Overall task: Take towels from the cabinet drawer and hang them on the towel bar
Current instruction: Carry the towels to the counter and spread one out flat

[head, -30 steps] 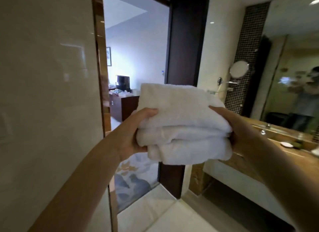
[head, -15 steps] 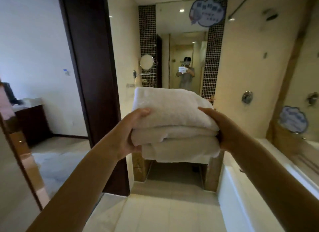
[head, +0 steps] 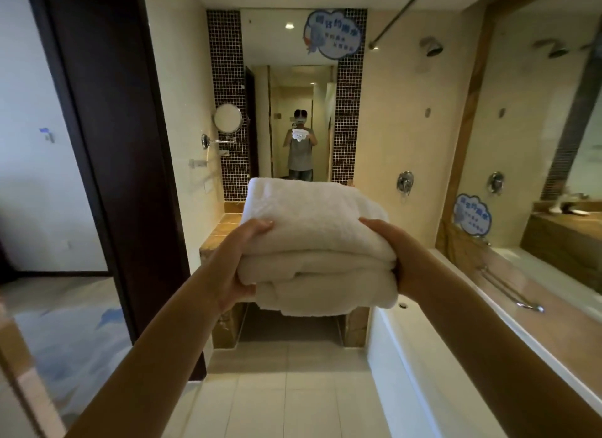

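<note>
A stack of folded white towels [head: 312, 242] is held out in front of me at chest height. My left hand [head: 239, 261] grips its left side, thumb on top and fingers underneath. My right hand [head: 395, 252] grips the right side the same way. A metal bar [head: 511, 291] is fixed low on the wall above the bathtub at the right. The cabinet drawer is not in view.
A white bathtub [head: 423, 356] runs along the right wall. Ahead stands a stone vanity counter [head: 221, 229] under a tall mirror [head: 293, 79], with a round swivel mirror [head: 228, 118] beside it. A dark door frame [head: 110, 144] is at the left. Pale tiled floor [head: 280, 388] lies ahead.
My view has swung right, from the doorway toward the mirror and bathtub. Both hands keep the same grip on the towels.
</note>
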A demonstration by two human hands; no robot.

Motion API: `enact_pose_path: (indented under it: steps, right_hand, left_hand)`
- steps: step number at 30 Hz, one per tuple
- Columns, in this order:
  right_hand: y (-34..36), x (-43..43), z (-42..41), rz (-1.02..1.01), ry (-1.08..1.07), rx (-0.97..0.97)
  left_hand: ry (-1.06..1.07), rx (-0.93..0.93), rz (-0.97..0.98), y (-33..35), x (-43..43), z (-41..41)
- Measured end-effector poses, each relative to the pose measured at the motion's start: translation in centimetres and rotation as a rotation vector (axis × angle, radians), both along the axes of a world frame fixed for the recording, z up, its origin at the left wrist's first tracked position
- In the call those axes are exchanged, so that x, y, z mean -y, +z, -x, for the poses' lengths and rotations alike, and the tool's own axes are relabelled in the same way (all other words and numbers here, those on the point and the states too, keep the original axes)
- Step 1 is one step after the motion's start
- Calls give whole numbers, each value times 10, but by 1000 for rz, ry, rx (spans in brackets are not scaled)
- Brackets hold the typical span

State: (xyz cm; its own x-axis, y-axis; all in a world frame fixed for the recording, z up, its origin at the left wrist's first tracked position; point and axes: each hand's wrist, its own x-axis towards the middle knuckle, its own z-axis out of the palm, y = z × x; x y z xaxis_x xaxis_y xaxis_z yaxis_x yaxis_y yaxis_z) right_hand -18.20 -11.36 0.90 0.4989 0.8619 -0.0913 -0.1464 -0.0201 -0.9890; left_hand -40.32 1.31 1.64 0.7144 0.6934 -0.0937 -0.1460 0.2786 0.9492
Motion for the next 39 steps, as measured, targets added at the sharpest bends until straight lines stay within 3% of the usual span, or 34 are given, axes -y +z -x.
enact_pose_path:
  steps: [17,25,39]
  right_hand:
    - [-2,-14,-32,50,64,3]
    - [-4,-53,-38,52,62,-16]
    - [4,-136,-55,54,-99,-6]
  left_hand:
    - [135,-18,-32,-9,3,-24]
    - [201,-42,-21,-13,-40,-40]
    - [80,-28,-6,-11,-140,-72]
